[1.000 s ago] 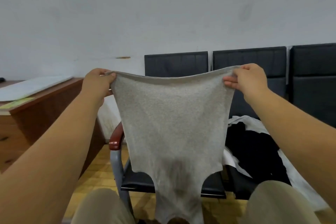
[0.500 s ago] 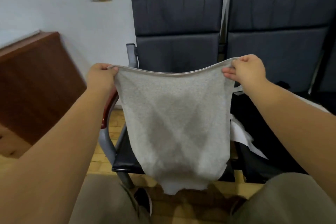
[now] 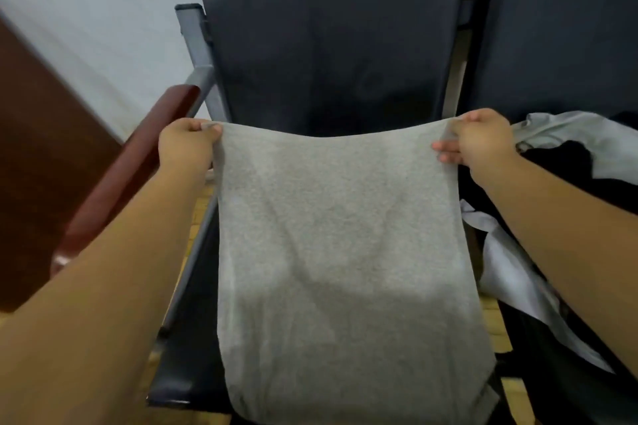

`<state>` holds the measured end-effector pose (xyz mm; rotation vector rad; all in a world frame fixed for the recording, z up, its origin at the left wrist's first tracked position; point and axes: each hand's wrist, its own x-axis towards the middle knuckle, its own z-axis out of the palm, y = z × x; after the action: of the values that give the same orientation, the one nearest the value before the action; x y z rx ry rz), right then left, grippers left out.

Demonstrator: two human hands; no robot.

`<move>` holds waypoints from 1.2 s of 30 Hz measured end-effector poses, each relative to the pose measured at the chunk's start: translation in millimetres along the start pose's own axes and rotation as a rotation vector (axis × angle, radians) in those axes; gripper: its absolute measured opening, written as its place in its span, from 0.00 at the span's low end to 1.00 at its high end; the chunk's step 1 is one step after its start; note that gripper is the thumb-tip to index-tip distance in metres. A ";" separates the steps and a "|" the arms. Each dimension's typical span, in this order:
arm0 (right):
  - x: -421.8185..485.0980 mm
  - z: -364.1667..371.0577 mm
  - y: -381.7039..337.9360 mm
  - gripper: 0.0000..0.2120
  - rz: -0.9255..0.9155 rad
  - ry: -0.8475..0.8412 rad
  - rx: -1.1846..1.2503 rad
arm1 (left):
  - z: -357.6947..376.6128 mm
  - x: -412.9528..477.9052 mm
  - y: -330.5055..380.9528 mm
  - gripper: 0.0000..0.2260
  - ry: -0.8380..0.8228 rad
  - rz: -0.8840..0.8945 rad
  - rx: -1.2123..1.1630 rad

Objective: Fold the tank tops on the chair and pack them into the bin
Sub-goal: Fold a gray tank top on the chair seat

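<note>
A pale painted wall fills ten o'clock behind a row of black padded chairs on grey metal frames, with a glossy reddish-brown wooden armrest at nine o'clock. The heather-grey knit tank top lies at centre, draped down over the nearest seat toward six o'clock. The left grip pinches one corner of its straight far edge. The right grip is curled round the other corner, and the edge sags slightly between them. The cloth looks light, soft and limp, finely fuzzy. It should crease readily and hold no shape, so corners and edges are the sensible holds. A heap of black and pale grey garments sits at three o'clock. No bin shows.
</note>
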<state>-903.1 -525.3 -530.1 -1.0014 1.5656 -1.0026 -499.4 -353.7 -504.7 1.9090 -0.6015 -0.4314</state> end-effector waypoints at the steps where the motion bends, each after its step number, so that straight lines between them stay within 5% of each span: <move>1: 5.9 4.8 6.5 0.05 -0.004 0.024 -0.049 | 7.4 5.4 -7.3 0.06 -0.006 -0.036 -0.006; 14: 48.7 24.4 78.8 0.02 -0.257 0.046 -0.392 | 54.9 41.2 -88.0 0.10 -0.053 -0.183 0.111; 19: 31.3 17.8 72.0 0.12 -0.256 -0.023 -0.563 | 44.8 31.7 -73.7 0.11 -0.135 -0.184 0.221; 24: -17.9 -3.7 49.0 0.25 -0.072 -0.207 -0.748 | 18.8 -15.3 -46.9 0.15 -0.373 -0.265 0.434; 28: -68.5 -31.4 36.0 0.05 0.011 -0.362 -0.792 | -20.6 -70.3 -18.2 0.24 -0.674 -0.328 0.636; 30: -92.3 -47.4 25.9 0.03 -0.016 -0.383 -0.784 | -43.5 -97.2 -4.7 0.27 -0.773 -0.328 0.697; 36: -174.4 -94.1 36.1 0.20 0.196 -0.515 -0.867 | -95.9 -177.1 -11.8 0.26 -0.823 -0.338 0.810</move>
<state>-969.2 -338.1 -496.3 -1.4923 1.6050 0.1362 -587.7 -175.0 -473.2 2.5920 -1.0999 -1.3941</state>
